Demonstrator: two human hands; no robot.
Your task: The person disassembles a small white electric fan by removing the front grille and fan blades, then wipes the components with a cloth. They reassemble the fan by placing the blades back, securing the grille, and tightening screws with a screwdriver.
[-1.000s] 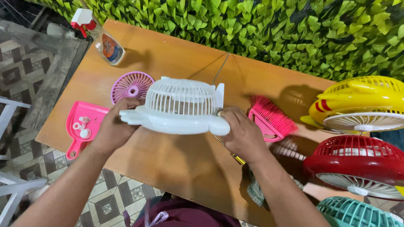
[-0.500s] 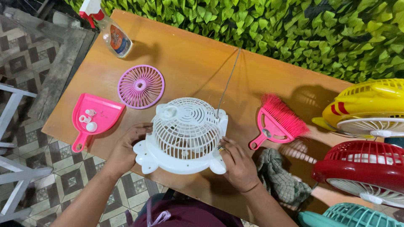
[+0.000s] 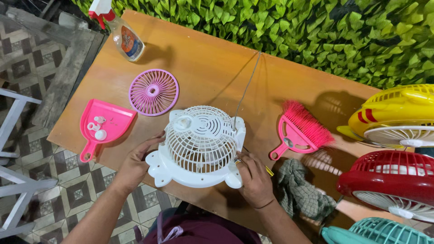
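On the counter, largest thing first:

Counter: orange-brown wooden top running along a wall of green leaves; it carries everything below.

White fan: lies near the front edge of the counter with its domed rear cage facing up, flat lobed base rim below, thin cord trailing away toward the leaves. Judged light, hollow plastic; stiff at the rim, but the thin cage ribs look springy and likely to crack if squeezed. The smooth plastic may slip, so the solid base rim on both sides looks the best place to take hold, not the ribs.

Other fans: a yellow fan, a red fan and a teal fan crowd the right end, well apart from the white one.

Left hand: partly open, fingers curled against the left side of the cage and base rim, steadying it.

Right hand: loosely curled, fingers resting on the right corner of the base rim; a yellow-tipped tool shows just beside it, and I cannot tell whether the hand grips it.

Purple grille: flat round disc, lying apart behind the fan.

Pink dustpan: left of the fan, holding small white parts.

Pink brush: right of the fan.

Checked cloth: crumpled near the right hand.

Spray bottle: far left corner.
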